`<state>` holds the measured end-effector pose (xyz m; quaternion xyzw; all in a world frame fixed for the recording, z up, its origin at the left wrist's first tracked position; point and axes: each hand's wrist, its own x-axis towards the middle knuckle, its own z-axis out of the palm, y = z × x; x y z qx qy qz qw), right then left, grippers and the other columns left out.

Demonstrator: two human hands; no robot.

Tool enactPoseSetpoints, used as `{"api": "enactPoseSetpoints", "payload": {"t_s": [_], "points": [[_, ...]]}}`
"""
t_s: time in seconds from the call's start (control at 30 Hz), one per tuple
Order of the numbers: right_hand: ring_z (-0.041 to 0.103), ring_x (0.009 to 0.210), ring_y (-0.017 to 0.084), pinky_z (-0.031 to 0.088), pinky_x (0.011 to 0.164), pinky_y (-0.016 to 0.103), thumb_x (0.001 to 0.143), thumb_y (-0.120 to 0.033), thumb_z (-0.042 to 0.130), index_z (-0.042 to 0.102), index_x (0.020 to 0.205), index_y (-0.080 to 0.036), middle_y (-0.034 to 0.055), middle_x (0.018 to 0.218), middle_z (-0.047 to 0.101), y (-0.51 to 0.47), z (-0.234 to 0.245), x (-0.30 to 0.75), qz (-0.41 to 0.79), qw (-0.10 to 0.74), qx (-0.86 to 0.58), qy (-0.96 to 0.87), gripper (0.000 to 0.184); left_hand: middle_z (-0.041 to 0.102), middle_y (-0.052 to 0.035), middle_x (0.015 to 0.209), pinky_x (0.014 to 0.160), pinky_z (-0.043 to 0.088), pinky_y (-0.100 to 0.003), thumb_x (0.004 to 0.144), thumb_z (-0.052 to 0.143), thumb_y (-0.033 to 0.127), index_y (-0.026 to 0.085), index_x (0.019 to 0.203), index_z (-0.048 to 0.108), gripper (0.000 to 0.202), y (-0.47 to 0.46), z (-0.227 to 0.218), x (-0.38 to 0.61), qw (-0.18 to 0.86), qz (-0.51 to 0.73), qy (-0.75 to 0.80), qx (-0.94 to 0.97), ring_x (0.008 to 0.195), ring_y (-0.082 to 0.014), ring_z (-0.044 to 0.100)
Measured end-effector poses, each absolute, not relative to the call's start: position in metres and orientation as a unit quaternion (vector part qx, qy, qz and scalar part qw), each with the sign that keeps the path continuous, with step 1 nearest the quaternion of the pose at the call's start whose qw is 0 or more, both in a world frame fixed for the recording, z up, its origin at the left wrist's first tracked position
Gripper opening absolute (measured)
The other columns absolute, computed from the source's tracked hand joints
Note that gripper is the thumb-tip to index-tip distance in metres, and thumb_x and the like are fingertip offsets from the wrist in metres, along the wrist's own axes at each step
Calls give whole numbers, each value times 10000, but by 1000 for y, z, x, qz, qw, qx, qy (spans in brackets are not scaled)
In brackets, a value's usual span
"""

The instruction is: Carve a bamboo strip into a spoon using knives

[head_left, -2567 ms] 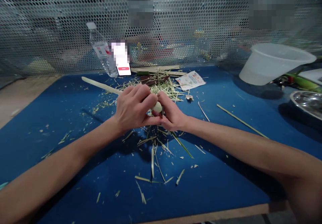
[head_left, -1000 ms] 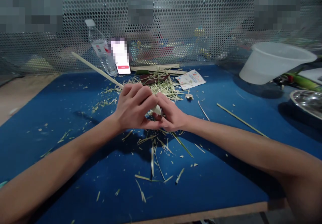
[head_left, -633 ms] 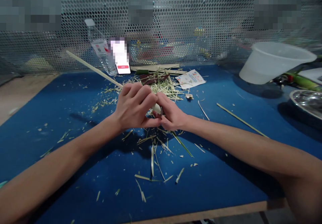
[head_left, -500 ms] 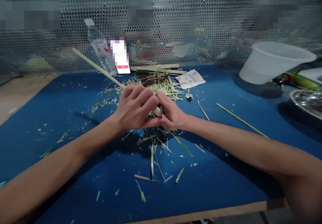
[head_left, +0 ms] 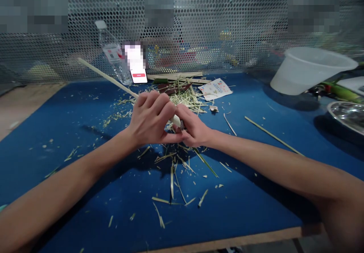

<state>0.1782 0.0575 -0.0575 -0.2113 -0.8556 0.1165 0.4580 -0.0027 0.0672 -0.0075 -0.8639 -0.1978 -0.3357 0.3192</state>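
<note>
My left hand (head_left: 150, 118) is wrapped round a long, pale peeled stick (head_left: 108, 77), which slants up to the far left out of the fist. Its whitish near end shows between the two hands. Against that end, my right hand (head_left: 197, 127) grips a small dark metal blade (head_left: 182, 124), most of it hidden by the fingers. The left thumb stretches across to touch the right hand. Beneath and beyond both hands lies a heap of pale green and straw-coloured shavings (head_left: 189, 100) on the blue tabletop (head_left: 241, 215).
Behind the heap stand a water bottle (head_left: 113, 57) and a lit phone (head_left: 138, 69), before a perforated metal screen (head_left: 199, 21). A printed white packet (head_left: 216, 90) lies right of the shavings. At right are a white tub (head_left: 298, 74), a steel bowl (head_left: 348, 116) and a thin green strip (head_left: 273, 135).
The stick's far end has shifted slightly left and down, and my left hand has moved a little up and left. More of the near end shows beside the blade.
</note>
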Motion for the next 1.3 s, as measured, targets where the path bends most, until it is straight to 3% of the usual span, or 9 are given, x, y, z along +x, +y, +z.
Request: {"api": "enactPoseSetpoints", "payload": {"t_s": [0.33, 0.73, 1.3], "points": [[353, 687, 168, 345, 643, 368, 908, -728, 136, 323, 816, -245, 9, 765, 398, 59, -59, 176, 107, 485, -231, -837, 526, 532, -33, 768, 695, 320, -367, 790, 429, 782, 231, 790, 453, 551, 66, -3, 0, 375, -323, -186, -849, 741, -220, 482], [372, 693, 176, 354, 629, 365, 899, -739, 154, 374, 835, -239, 22, 774, 416, 57, -58, 178, 126, 467, -227, -846, 551, 480, -46, 729, 649, 305, -366, 704, 383, 882, 232, 758, 423, 654, 69, 1, 3, 367, -371, -161, -838, 696, -215, 389], [363, 683, 167, 343, 627, 356, 928, -691, 153, 319, 814, -245, 5, 762, 394, 60, -61, 177, 111, 480, -253, -833, 490, 502, -55, 763, 654, 313, -368, 779, 424, 791, 226, 776, 446, 566, 70, -3, 3, 369, -348, -158, -847, 733, -225, 411]]}}
